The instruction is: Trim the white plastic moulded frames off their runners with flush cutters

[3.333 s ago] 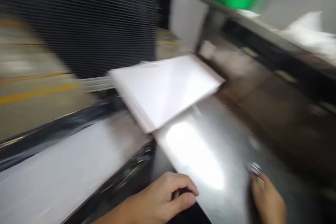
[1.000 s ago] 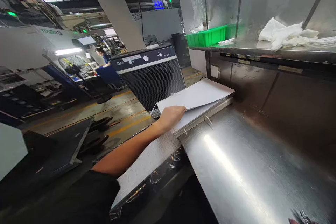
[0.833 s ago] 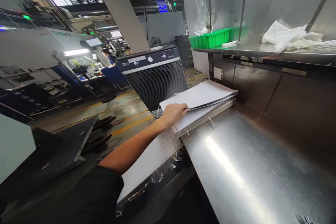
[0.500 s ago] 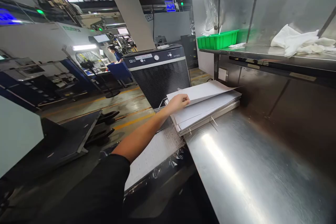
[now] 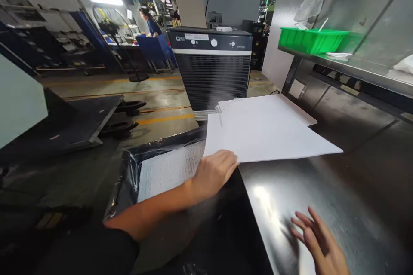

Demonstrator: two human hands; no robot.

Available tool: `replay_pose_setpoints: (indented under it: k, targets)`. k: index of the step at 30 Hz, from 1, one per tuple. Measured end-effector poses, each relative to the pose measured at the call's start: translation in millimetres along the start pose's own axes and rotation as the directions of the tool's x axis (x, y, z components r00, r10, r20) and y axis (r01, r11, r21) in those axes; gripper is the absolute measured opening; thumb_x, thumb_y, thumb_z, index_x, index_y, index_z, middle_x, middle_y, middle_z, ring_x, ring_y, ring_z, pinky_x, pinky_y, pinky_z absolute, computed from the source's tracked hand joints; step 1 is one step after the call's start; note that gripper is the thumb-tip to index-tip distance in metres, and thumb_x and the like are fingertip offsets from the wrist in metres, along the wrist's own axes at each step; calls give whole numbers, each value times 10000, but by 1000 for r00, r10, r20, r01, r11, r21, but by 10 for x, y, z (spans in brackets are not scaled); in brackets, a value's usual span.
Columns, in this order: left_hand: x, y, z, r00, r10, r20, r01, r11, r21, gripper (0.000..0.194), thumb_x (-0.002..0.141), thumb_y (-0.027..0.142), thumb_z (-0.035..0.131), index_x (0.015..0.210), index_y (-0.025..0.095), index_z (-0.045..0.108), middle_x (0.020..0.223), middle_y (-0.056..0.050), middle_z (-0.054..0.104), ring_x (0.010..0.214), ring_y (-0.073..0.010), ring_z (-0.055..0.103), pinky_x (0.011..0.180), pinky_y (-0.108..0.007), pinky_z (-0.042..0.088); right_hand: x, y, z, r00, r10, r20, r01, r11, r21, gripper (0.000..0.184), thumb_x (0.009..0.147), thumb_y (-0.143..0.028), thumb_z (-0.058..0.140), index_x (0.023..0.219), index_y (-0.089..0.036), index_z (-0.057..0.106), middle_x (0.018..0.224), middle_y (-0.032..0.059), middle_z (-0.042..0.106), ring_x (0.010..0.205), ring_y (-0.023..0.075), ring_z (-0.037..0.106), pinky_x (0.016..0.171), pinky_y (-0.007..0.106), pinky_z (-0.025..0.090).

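Note:
My left hand (image 5: 217,172) is closed on the near left corner of a white sheet of paper (image 5: 274,135). The sheet lies out over the near edge of the paper stack (image 5: 300,114), hiding most of it. Over the steel tabletop (image 5: 361,210), lower right, is my right hand (image 5: 321,242), empty, its fingers apart and slightly curled. Left of the table, below my left forearm, a printed white sheet (image 5: 167,169) lies under clear plastic in a dark, plastic-wrapped box (image 5: 129,189).
A black air cooler (image 5: 216,77) stands behind the stack. On the steel shelf (image 5: 371,66) at right sit a green bin (image 5: 311,41) and a white cloth (image 5: 405,65). A dark cart (image 5: 87,120) stands at left. A person (image 5: 150,23) is at a distant bench.
My left hand has pulled the top sheet off the stack toward me. My right hand has come into view at lower right. The view has shifted leftward and down.

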State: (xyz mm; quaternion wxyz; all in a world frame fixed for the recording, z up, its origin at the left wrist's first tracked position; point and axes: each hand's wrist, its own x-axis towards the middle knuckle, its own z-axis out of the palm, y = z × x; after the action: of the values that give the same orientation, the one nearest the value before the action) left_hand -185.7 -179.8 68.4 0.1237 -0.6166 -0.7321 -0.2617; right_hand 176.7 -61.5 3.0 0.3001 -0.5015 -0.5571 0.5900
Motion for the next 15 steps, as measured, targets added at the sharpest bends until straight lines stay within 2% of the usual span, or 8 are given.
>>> replay_pose_setpoints:
  k: [2, 4, 7, 9, 10, 13, 14, 15]
  targets:
    - [-264, 44, 19, 1000, 20, -9, -20, 999, -43, 264, 1199, 244, 534, 1126, 196, 783, 1141, -88, 852, 1199, -278, 801, 979, -384, 658, 254, -323, 346, 990, 47, 135, -89, 943, 321, 1105, 790, -732, 1027, 1640, -223, 535, 1460, 210, 686, 1318, 444, 714, 1021, 606, 700]
    - [-453, 60, 17, 999, 47, -16, -48, 995, -86, 266, 1198, 229, 538, 1124, 202, 792, 1180, -62, 860, 1305, -280, 772, 1049, -395, 662, 555, -537, 616, 988, 31, 151, -96, 889, 448, 969, 807, -744, 1006, 1513, -206, 616, 1420, 215, 693, 1325, 455, 704, 1004, 656, 694]
    - [-641, -43, -37, 994, 79, -71, -93, 971, -221, 246, 1173, 344, 662, 1019, 212, 801, 1305, -61, 846, 1418, -317, 716, 1105, -445, 660, 945, -624, 863, 999, -8, 52, -14, 913, 408, 752, 765, -502, 1061, 1362, -214, 706, 1484, 151, 669, 1367, 384, 683, 939, 426, 735]
    - [-738, -234, -93, 986, -73, -147, 18, 939, -344, 248, 1112, 455, 769, 1029, 225, 817, 1433, -93, 796, 1521, -359, 631, 1247, -546, 569, 1071, -572, 937, 999, -31, -16, 35, 931, 362, 765, 691, -353, 1075, 1359, -229, 725, 1539, 112, 645, 1387, 353, 669, 861, 304, 726]
    - [-784, -364, -118, 955, -246, -166, 151, 885, -441, 257, 1081, 490, 809, 1104, 234, 823, 1522, -109, 746, 1590, -370, 556, 1334, -590, 472, 1081, -529, 952, 999, -37, -36, 47, 940, 337, 776, 673, -332, 1075, 1362, -234, 731, 1547, 102, 642, 1385, 349, 670, 832, 281, 722]
    - [-904, -813, -139, 690, -722, 51, 504, 429, -749, 601, 1028, 559, 847, 1512, 246, 678, 1736, -170, 541, 1677, -409, 414, 1397, -688, 308, 952, -389, 919, 997, -39, -62, 52, 971, 234, 682, 745, -395, 1068, 1330, -215, 767, 1461, 105, 699, 1347, 355, 698, 828, 302, 728]
    - [-933, -949, -121, 630, -756, 178, 542, 264, -798, 709, 1025, 597, 836, 1593, 241, 606, 1728, -203, 538, 1630, -422, 481, 1351, -697, 385, 888, -350, 887, 997, -39, -69, 51, 980, 192, 619, 785, -414, 1056, 1298, -199, 783, 1394, 112, 731, 1319, 363, 715, 840, 324, 733]
    - [-955, -1063, -90, 614, -735, 289, 554, 140, -821, 762, 1025, 640, 818, 1622, 234, 573, 1675, -230, 586, 1540, -425, 587, 1272, -682, 491, 832, -318, 847, 996, -35, -77, 46, 987, 154, 555, 812, -416, 1045, 1252, -179, 801, 1306, 119, 762, 1280, 379, 734, 852, 355, 739]
